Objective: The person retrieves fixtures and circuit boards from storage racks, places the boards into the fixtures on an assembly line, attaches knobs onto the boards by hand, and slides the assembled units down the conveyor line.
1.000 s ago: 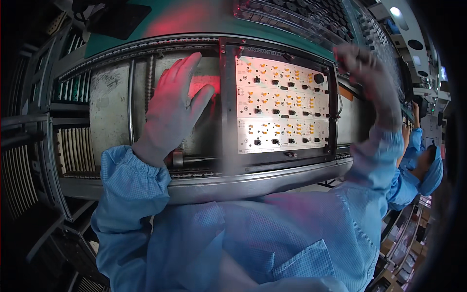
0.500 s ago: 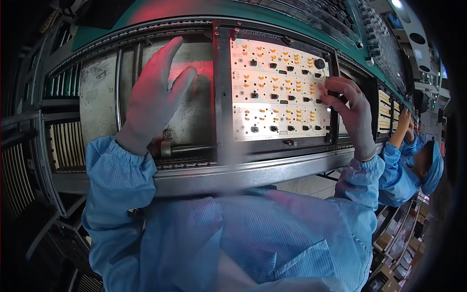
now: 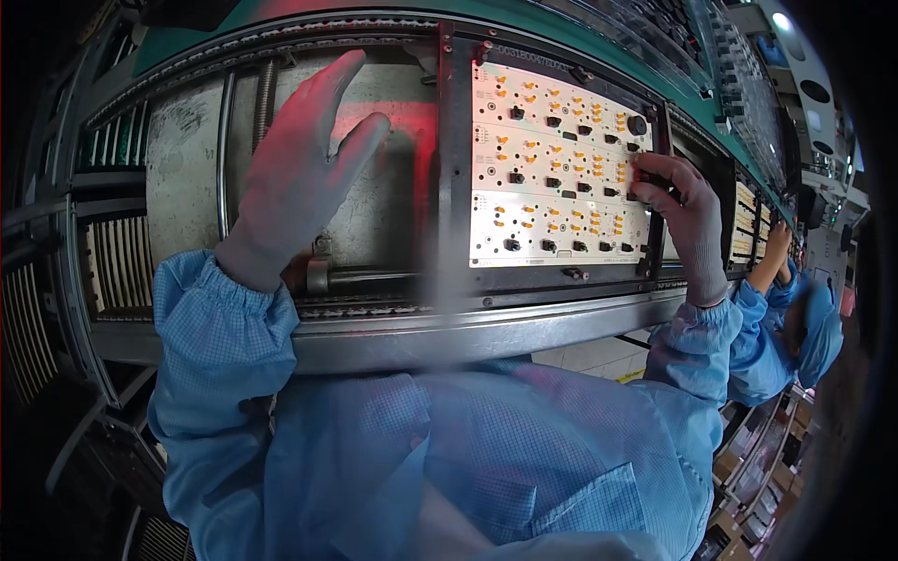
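Observation:
A white circuit board panel (image 3: 561, 222) lies in a black carrier frame (image 3: 456, 178) on the conveyor. It bears rows of orange parts and black components, with a round black part (image 3: 637, 125) at its upper right. My right hand (image 3: 690, 210), in a grey glove, is at the panel's right edge, fingers curled and thumb drawn toward the index finger. What sits between those fingertips is too small to make out. To the left of the frame my gloved left hand (image 3: 297, 164) hovers over the metal bed, thumb and fingers apart, holding nothing.
A metal rail (image 3: 393, 341) runs along the near side of the conveyor, with a chain track (image 3: 271, 37) on the far side. Beyond lies a green surface (image 3: 374, 7) with clear trays (image 3: 636, 47). A co-worker in blue (image 3: 762, 337) reaches toward other boards (image 3: 744, 220) at right.
The carrier frame with its panel has slid right along the conveyor. My right hand has shifted slightly right, remaining at the panel's edge. My left hand stays open, a little farther from me.

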A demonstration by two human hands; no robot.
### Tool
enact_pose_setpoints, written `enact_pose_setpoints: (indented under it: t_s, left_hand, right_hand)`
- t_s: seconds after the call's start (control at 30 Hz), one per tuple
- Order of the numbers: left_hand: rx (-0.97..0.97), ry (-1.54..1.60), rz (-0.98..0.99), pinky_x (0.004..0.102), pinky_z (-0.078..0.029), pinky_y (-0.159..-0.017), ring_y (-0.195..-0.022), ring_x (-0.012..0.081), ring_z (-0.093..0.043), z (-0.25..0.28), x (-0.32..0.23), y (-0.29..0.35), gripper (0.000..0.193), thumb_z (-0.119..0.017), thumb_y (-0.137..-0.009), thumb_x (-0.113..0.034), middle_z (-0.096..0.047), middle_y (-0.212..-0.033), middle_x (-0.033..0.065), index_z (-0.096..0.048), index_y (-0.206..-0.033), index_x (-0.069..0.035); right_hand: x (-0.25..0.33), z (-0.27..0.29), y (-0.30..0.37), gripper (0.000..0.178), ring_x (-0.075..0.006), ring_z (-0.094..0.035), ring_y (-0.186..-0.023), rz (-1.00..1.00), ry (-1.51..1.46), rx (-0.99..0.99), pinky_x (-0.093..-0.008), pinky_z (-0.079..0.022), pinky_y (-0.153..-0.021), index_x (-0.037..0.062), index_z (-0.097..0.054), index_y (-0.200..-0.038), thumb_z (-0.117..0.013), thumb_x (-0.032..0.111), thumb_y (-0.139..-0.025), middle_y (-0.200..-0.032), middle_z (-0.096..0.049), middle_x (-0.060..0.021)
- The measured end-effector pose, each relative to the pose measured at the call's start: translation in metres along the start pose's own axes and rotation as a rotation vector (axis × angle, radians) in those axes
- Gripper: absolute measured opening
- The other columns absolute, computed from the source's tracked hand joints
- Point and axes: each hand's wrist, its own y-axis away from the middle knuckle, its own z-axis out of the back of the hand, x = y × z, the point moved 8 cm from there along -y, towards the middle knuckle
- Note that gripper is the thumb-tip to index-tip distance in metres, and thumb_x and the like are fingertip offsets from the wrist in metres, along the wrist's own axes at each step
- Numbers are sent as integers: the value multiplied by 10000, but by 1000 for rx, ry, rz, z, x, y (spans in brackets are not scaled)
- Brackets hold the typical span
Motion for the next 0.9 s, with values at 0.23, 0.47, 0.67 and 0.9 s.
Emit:
enact_pose_setpoints:
  t_s: [0.23,0.47,0.67,0.9]
  left_hand:
    - [-14,-7,-48,390,-455,-1050,-1239,314,-563,0,-1,1,564,-660,-945,-253,-565,-1337,164,-449,-1426,-47]
    - [-20,-21,-54,385,-464,-1045,-1229,310,-571,-1,0,1,556,-667,-942,-249,-572,-1323,168,-460,-1416,-44]
    - [-32,-37,-54,378,-485,-1021,-1201,314,-588,2,-3,1,549,-678,-936,-238,-585,-1298,170,-469,-1403,-40]
    - [-44,-62,-103,376,-503,-998,-1164,317,-611,1,-5,3,543,-693,-926,-225,-600,-1272,173,-480,-1389,-38]
  right_hand:
    - [-3,1,2,325,-140,-647,-1008,-67,-30,2,-271,-507,-895,36,-689,-1180,-705,23,-855,-1137,-680,-75]
    - [-13,0,0,360,-126,-658,-983,-120,-73,72,-255,-513,-885,16,-645,-1225,-665,-27,-868,-1100,-662,-70]
    - [-13,0,-3,351,-121,-663,-961,-150,-73,71,-249,-518,-867,0,-637,-1223,-648,-41,-875,-1081,-655,-68]
    - [-9,2,-5,329,-116,-663,-923,-155,22,82,-252,-521,-842,-22,-647,-1200,-675,7,-874,-1071,-661,-76]
